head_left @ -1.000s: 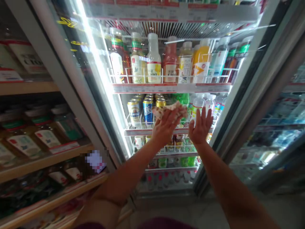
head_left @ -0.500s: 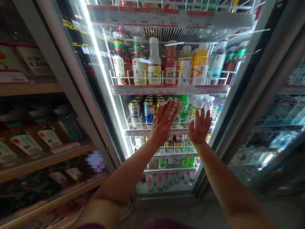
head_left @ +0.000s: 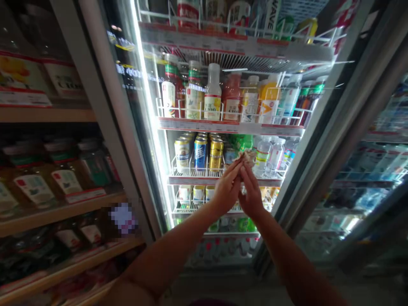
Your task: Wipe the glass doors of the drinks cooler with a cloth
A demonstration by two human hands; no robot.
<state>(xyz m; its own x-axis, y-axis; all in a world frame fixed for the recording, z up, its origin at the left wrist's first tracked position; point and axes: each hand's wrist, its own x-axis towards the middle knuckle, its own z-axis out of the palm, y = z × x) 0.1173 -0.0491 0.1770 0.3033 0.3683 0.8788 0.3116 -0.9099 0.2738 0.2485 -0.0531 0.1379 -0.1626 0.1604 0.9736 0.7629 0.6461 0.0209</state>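
A crumpled, pale pinkish-brown cloth is bunched up at the fingertips of both hands, in front of the glass of a lit drinks fridge. My left hand is closed on it from the left. From the other side my right hand meets it, fingers gathered against the cloth and the left fingers. Part of the cloth is hidden behind the fingers. Beyond the hands, inside the fridge, are a green bottle, a gold can and a blue can.
Shelves of bottled drinks, including a clear C100 bottle, rise above the hands. A bright light strip runs down the fridge's left side. Wooden shelves with bottles stand at left; a metal door frame is at right.
My right hand, spread flat and apart before, has moved left to join my left hand at the cloth. The left hand has moved right and down with the cloth. The view has shifted slightly.
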